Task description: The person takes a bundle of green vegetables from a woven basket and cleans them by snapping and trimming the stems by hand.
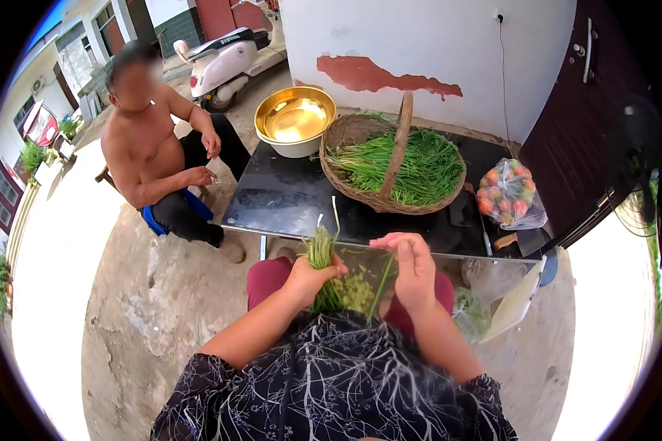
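My left hand (312, 279) is wrapped round a bunch of garlic chives (321, 248), held above my lap with the pale ends up. A few thin ends stick out above the rest. To its right, my right hand (413, 273) pinches a single green chive stalk (381, 288) that hangs down from the fingers. The fingertips around the stalk are partly hidden. On the black table ahead, a wicker basket (334, 188) with a tall handle holds a large heap of green chives (368, 163). Yellowish-green scraps (357, 290) lie below, between my knees.
A gold-coloured basin (294, 117) stands left of the basket on the black table (272, 195). A bag of red and green produce (506, 192) and a cleaver (533, 241) lie at the right. A seated person (151, 147) is at the left. A scooter (232, 62) stands behind.
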The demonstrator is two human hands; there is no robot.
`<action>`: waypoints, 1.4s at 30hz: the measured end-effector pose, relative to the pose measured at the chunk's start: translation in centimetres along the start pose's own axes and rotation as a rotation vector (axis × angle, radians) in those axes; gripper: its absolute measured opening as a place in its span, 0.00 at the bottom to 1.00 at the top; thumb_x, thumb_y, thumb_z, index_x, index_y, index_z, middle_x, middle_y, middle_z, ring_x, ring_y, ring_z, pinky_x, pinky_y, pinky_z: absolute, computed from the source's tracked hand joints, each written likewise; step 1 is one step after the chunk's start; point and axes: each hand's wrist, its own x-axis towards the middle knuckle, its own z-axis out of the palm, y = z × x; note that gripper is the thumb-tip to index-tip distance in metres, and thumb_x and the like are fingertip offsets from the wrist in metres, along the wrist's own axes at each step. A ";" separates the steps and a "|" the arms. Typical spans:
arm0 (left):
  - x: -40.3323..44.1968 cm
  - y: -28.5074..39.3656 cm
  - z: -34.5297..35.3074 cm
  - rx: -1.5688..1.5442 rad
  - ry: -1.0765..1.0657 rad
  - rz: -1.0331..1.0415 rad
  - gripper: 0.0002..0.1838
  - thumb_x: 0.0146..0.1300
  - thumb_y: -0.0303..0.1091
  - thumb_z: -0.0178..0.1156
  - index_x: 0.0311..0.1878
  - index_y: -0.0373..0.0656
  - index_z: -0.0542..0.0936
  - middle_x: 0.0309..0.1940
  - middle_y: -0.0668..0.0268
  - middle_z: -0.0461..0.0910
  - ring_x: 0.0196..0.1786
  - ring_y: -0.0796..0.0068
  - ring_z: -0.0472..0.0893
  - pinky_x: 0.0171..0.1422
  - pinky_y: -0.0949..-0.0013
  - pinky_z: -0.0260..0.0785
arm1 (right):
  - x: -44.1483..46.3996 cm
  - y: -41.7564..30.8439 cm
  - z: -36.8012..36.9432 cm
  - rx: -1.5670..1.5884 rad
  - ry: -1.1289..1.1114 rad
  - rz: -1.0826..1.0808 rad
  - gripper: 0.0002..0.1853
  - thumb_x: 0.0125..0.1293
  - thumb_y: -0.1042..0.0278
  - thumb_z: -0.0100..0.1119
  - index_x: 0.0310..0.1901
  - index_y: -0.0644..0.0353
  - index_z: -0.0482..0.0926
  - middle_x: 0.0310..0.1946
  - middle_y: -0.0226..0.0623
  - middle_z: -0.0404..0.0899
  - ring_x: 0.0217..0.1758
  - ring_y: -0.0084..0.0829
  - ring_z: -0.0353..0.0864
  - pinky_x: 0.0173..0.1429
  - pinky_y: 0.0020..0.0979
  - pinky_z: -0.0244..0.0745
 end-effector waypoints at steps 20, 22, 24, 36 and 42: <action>0.1 -0.5 -1.0 -0.135 -0.208 0.146 0.09 0.53 0.22 0.59 0.39 0.38 0.76 0.49 0.51 0.74 0.52 0.63 0.73 0.52 0.62 0.69 | 0.0 4.8 -2.1 0.359 0.233 0.696 0.06 0.63 0.66 0.53 0.35 0.59 0.72 0.20 0.21 0.64 0.13 0.09 0.52 0.15 0.15 0.44; 0.4 -0.7 -1.6 -0.224 -0.146 0.117 0.08 0.53 0.22 0.58 0.38 0.38 0.76 0.49 0.51 0.74 0.51 0.63 0.74 0.52 0.62 0.69 | 0.3 5.3 -3.3 0.304 0.323 0.667 0.06 0.63 0.66 0.52 0.36 0.59 0.71 0.21 0.21 0.64 0.12 0.09 0.52 0.15 0.15 0.43; 0.3 -0.1 -2.0 -0.371 -0.032 0.056 0.04 0.55 0.22 0.56 0.34 0.40 0.75 0.47 0.52 0.75 0.48 0.63 0.76 0.51 0.60 0.70 | 0.6 5.3 -4.3 0.226 0.466 0.626 0.07 0.64 0.65 0.52 0.37 0.59 0.71 0.21 0.22 0.65 0.11 0.09 0.51 0.14 0.16 0.43; 1.1 1.0 -4.1 -0.188 0.542 0.196 0.08 0.51 0.26 0.63 0.26 0.41 0.72 0.19 0.70 0.71 0.21 0.80 0.69 0.27 0.75 0.62 | 0.8 5.6 -7.3 -0.055 0.572 0.387 0.09 0.62 0.65 0.56 0.35 0.62 0.76 0.27 0.24 0.73 0.31 0.13 0.66 0.39 0.16 0.62; -1.2 1.3 0.8 0.042 0.081 0.153 0.05 0.53 0.25 0.62 0.31 0.38 0.76 0.26 0.67 0.77 0.25 0.81 0.73 0.30 0.78 0.65 | -0.3 4.3 -2.8 0.097 0.256 0.608 0.08 0.59 0.65 0.60 0.33 0.60 0.76 0.25 0.24 0.73 0.27 0.12 0.63 0.33 0.15 0.58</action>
